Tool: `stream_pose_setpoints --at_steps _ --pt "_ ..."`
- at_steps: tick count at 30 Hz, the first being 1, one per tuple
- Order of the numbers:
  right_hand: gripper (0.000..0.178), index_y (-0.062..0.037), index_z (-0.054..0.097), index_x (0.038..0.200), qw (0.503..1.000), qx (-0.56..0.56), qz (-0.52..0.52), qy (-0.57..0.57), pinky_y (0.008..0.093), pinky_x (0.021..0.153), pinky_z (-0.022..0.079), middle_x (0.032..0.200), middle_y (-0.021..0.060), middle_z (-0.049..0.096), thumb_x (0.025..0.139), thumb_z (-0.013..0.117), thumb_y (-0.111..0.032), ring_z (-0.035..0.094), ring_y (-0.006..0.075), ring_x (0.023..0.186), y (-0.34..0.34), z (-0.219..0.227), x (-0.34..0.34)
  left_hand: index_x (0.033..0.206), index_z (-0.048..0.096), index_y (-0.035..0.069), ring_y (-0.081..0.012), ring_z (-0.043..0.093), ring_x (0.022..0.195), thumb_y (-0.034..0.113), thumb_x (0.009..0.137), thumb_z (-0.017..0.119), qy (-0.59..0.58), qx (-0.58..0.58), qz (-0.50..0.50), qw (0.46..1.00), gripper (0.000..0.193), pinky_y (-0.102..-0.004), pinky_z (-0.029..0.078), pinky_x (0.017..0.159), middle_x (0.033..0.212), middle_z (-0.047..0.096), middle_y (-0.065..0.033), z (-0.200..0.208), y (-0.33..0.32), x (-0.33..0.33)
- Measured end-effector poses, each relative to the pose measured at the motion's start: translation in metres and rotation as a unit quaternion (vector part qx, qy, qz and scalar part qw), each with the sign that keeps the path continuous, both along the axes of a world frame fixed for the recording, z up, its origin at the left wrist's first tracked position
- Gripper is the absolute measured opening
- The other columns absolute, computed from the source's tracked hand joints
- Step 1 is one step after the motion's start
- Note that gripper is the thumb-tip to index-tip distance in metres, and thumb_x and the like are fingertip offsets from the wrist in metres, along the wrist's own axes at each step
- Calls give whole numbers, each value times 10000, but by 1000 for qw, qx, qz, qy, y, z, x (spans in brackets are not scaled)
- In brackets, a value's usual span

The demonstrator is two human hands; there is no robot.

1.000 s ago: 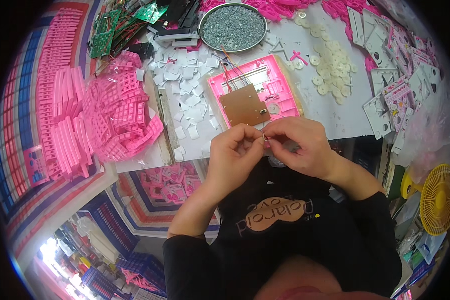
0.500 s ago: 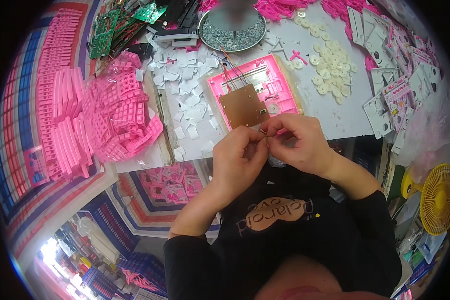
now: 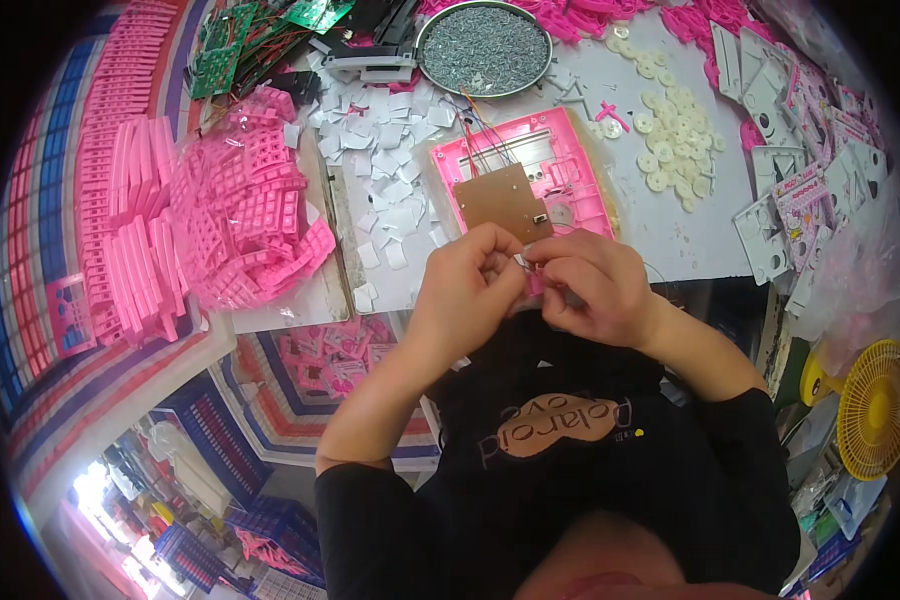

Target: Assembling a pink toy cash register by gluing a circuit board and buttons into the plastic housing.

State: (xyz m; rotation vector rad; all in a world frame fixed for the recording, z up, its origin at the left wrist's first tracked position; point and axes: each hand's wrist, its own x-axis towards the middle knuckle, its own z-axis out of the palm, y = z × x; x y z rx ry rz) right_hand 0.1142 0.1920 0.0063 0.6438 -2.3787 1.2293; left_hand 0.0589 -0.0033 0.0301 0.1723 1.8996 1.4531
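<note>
My left hand (image 3: pixel 467 292) and my right hand (image 3: pixel 602 292) meet at the table's front edge, both with fingers pinched. A tiny pale piece (image 3: pixel 521 260) shows at my left fingertips; its kind is too small to tell. What my right fingers hold is mostly hidden, with a bit of pink between the hands. Just beyond them a brown circuit board (image 3: pixel 500 203) rests tilted on the near left part of an open pink plastic casing (image 3: pixel 577 172). Several thin wires (image 3: pixel 483 135) run from the board's far side.
Behind the casing stands a round dish (image 3: pixel 485 50) of small screws. White paper squares (image 3: pixel 390 145) lie to the left, beside bagged pink key parts (image 3: pixel 245 200). White discs (image 3: pixel 675 150) and printed white panels (image 3: pixel 770 210) are at the right. A yellow fan (image 3: pixel 875 410) stands lower right.
The view has shifted, so the table's things appear farther right. A blurred grey shape over the screw dish is gone. My fingertips have parted slightly, showing the pale piece and some pink.
</note>
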Motion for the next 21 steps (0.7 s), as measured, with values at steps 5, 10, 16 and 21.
stream_pose_setpoints --at_steps 5,10,16,21 --pt "268 -30 622 923 999 14 33 26 366 688 576 1043 113 675 686 736 20 665 299 825 0 -1 -5 1188 590 -30 -117 689 706 101 993 616 -212 88 47 972 237 -253 586 623 920 705 -68 7 -2 -18" --pt "288 -44 643 933 997 60 40 22 368 741 573 1093 94 663 675 771 -34 644 309 956 5 1 -7 1193 603 -25 -103 682 780 102 977 663 -120 94 -1 988 258 -238 565 665 962 701 -59 -1 -11 -15" --pt "342 -83 661 954 994 99 42 -20 389 797 556 1114 62 655 642 800 -98 616 315 1022 15 7 -4 1085 632 17 -191 704 774 53 902 714 246 -90 -79 962 204 -299 541 670 895 703 -100 12 -8 -5" --pt "362 -120 673 971 990 135 34 -28 419 835 529 1095 39 642 634 807 -132 589 311 1045 13 2 -3 1045 611 37 -287 690 775 31 860 712 379 -109 -134 909 210 -380 525 663 878 690 -114 7 -8 -12"
